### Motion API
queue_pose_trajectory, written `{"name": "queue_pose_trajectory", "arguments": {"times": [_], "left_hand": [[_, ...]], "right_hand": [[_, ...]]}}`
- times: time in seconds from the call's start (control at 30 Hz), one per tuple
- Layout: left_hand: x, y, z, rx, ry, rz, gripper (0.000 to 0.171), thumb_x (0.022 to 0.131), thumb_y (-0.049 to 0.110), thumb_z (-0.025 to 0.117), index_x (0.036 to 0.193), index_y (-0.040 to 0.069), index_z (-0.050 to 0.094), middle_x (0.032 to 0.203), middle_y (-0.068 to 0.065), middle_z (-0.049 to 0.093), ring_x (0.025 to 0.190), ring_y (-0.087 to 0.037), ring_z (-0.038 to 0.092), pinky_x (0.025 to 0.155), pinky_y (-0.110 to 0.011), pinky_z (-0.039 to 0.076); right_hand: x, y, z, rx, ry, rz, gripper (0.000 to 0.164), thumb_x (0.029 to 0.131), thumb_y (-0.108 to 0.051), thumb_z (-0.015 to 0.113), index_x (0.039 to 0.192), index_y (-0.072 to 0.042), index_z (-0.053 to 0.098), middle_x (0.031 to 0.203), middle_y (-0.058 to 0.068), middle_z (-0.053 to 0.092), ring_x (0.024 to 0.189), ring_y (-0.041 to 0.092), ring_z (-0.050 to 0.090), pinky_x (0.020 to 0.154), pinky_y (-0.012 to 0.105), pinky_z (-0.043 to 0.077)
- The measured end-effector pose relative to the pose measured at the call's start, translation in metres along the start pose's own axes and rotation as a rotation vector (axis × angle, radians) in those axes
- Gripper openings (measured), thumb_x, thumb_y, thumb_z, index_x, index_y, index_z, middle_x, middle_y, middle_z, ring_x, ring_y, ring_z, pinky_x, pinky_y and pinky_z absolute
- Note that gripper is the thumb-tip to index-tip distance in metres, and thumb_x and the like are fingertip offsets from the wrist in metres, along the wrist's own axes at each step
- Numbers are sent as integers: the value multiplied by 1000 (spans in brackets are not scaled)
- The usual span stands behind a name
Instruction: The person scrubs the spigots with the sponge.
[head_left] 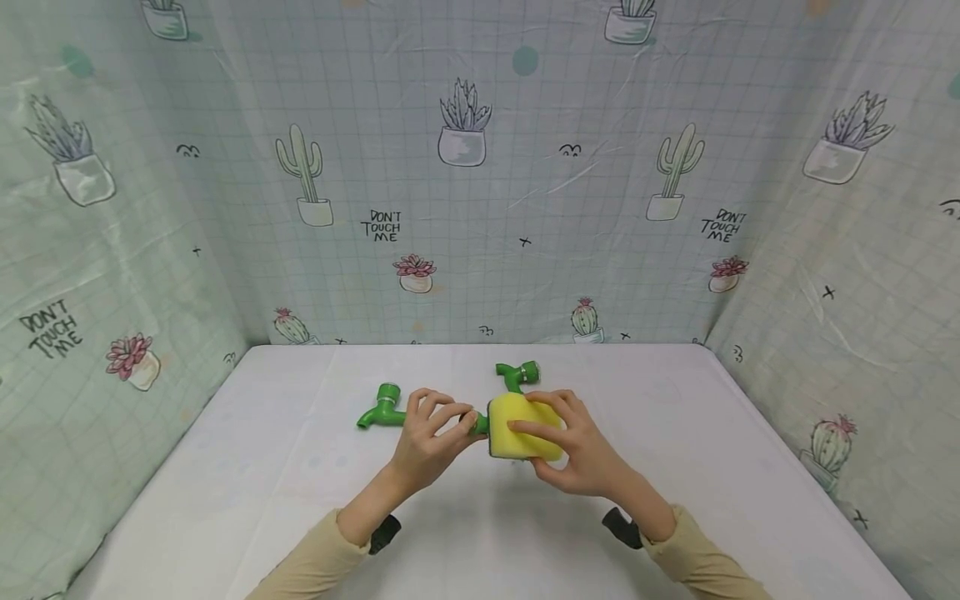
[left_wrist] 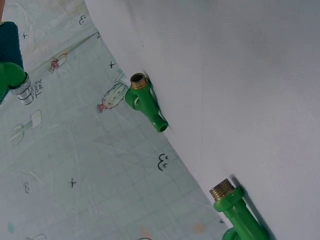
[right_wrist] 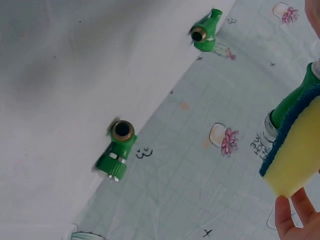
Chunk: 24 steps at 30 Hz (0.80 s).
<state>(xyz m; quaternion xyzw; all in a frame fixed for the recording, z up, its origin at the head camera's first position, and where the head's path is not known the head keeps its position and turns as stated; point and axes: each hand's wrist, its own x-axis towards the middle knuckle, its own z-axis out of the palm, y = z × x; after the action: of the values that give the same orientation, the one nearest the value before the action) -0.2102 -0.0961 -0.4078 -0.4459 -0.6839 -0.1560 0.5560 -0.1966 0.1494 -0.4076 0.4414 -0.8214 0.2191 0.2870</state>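
Observation:
My left hand (head_left: 426,443) grips a green faucet (head_left: 481,424) above the middle of the table, its fingers covering much of it. In my right hand (head_left: 583,454) is a yellow sponge (head_left: 521,429), pinched between thumb and fingers. The sponge's dark blue scouring layer (right_wrist: 284,134) faces the held faucet and appears to touch it, as the right wrist view shows. A second green faucet (head_left: 384,407) lies on the table to the left of my left hand. A third green faucet (head_left: 519,375) lies just behind the sponge.
The white table (head_left: 300,467) has a cloth (head_left: 480,200) with cactus prints behind it and along both sides. Threaded brass ends show on the two lying faucets in the left wrist view, one of them a faucet (left_wrist: 145,102) near the table's edge.

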Motion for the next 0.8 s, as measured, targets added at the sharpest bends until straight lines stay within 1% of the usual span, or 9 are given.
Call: {"name": "queue_pose_trajectory", "arguments": {"times": [0.1, 0.2, 0.37, 0.57, 0.8], "left_hand": [[-1, -1, 0, 39, -11, -13, 24, 69, 29, 74, 84, 13, 67, 80, 1, 63, 76, -18, 52, 75, -44, 38], [-1, -1, 0, 82, -7, -14, 28, 64, 30, 78, 83, 13, 67, 78, 1, 63, 75, -18, 53, 75, -45, 37], [0, -1, 1, 125, 0, -22, 30, 59, 31, 80, 79, 13, 66, 75, 1, 62, 74, -18, 53, 75, -47, 37], [2, -1, 2, 122, -9, -35, 28, 61, 30, 79, 79, 13, 66, 74, 2, 62, 74, -18, 53, 77, -50, 35], [4, 2, 5, 121, -38, -39, 27, 64, 33, 76, 79, 13, 64, 72, 3, 61, 75, -19, 52, 78, -51, 36]], "right_hand": [[-1, 2, 0, -64, 0, -2, 55, 65, -23, 68, 117, -33, 55, 126, 7, 45, 106, 21, 37, 78, 45, 41], [-4, 5, -1, -122, -3, -2, 56, 64, -24, 67, 117, -35, 55, 124, 7, 46, 104, 22, 37, 77, 45, 40], [-8, 8, -3, -176, -10, 0, 59, 62, -24, 67, 118, -36, 54, 123, 7, 46, 102, 23, 37, 77, 45, 38], [-10, 9, -4, -215, -14, -2, 59, 62, -24, 67, 118, -36, 54, 122, 7, 47, 100, 24, 37, 76, 45, 36], [-2, 6, -3, -223, -6, -24, 58, 62, -24, 66, 118, -37, 54, 123, 7, 47, 100, 24, 38, 77, 44, 35]]}}
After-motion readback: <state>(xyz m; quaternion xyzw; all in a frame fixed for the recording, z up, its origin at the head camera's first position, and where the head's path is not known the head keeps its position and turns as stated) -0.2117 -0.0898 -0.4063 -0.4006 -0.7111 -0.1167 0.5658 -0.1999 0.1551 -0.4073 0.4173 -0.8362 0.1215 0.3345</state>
